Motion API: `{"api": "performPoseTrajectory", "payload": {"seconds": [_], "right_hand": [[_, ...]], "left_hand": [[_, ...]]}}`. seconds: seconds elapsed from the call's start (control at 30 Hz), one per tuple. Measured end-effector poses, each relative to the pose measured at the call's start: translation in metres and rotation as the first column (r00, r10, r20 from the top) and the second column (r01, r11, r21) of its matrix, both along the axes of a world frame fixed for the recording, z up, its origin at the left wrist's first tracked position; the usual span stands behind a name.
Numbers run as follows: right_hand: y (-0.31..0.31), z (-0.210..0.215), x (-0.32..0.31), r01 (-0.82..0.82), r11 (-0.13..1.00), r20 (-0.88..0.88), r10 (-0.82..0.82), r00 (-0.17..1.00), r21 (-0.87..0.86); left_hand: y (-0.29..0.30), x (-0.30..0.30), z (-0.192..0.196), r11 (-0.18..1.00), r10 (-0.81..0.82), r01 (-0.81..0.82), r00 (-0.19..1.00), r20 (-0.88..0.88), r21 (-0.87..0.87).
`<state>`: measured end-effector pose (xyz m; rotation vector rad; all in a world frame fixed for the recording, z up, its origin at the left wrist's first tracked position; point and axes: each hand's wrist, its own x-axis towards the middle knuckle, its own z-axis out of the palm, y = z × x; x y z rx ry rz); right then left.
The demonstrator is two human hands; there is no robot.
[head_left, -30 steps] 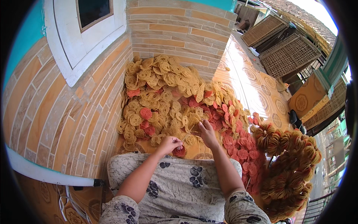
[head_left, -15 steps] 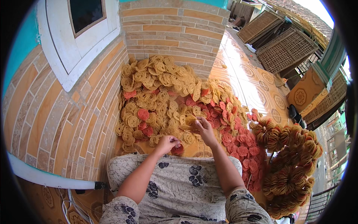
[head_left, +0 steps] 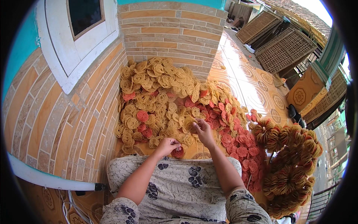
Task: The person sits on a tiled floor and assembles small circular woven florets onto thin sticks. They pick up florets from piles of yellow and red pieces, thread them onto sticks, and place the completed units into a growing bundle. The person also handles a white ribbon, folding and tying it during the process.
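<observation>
A big heap of round, coiled yellow and red crackers (head_left: 164,97) lies on the tiled floor against a brick wall. My left hand (head_left: 168,144) is closed around a red cracker (head_left: 178,152) at the heap's near edge, just above my lap. My right hand (head_left: 203,130) reaches into the heap and pinches a yellow cracker (head_left: 189,121) between thumb and fingers. My lap is covered by grey flowered cloth (head_left: 179,183).
Strung bundles of crackers (head_left: 291,164) are piled on the right. A brick pillar (head_left: 171,33) and a white window frame (head_left: 74,44) stand behind the heap. Woven drying trays (head_left: 283,48) lean at the far right. A white pipe (head_left: 48,175) runs along the wall's base.
My right hand has shifted slightly within the heap and picked at a yellow cracker. My left hand stays near my lap with the red cracker.
</observation>
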<state>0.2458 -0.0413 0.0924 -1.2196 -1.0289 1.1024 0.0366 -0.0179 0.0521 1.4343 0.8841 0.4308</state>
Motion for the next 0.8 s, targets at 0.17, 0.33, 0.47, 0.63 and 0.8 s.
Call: {"api": "performPoseTrajectory", "payload": {"seconds": [0.17, 0.33, 0.47, 0.63, 0.8], "right_hand": [[-0.002, 0.003, -0.003, -0.018, 0.997, 0.063, 0.013, 0.998, 0.079], [-0.001, 0.000, 0.002, 0.037, 0.998, -0.211, -0.045, 0.977, -0.042], [0.000, 0.000, 0.007, 0.006, 0.996, -0.304, -0.034, 0.952, -0.091], [-0.001, 0.002, 0.006, -0.038, 0.989, -0.435, -0.030, 0.900, -0.146], [-0.002, 0.004, 0.000, -0.049, 0.990, -0.395, -0.008, 0.919, -0.134]], "left_hand": [[0.001, 0.000, -0.005, 1.000, 0.021, -0.022, 0.999, 0.039, 0.018], [0.000, 0.001, -0.001, 1.000, 0.005, -0.006, 0.999, 0.033, 0.016], [-0.002, 0.001, 0.005, 1.000, 0.007, -0.007, 1.000, 0.030, 0.004], [-0.003, 0.000, 0.009, 1.000, 0.001, -0.001, 1.000, 0.018, 0.001], [-0.003, 0.000, 0.007, 0.999, 0.012, -0.011, 1.000, 0.029, -0.037]]}}
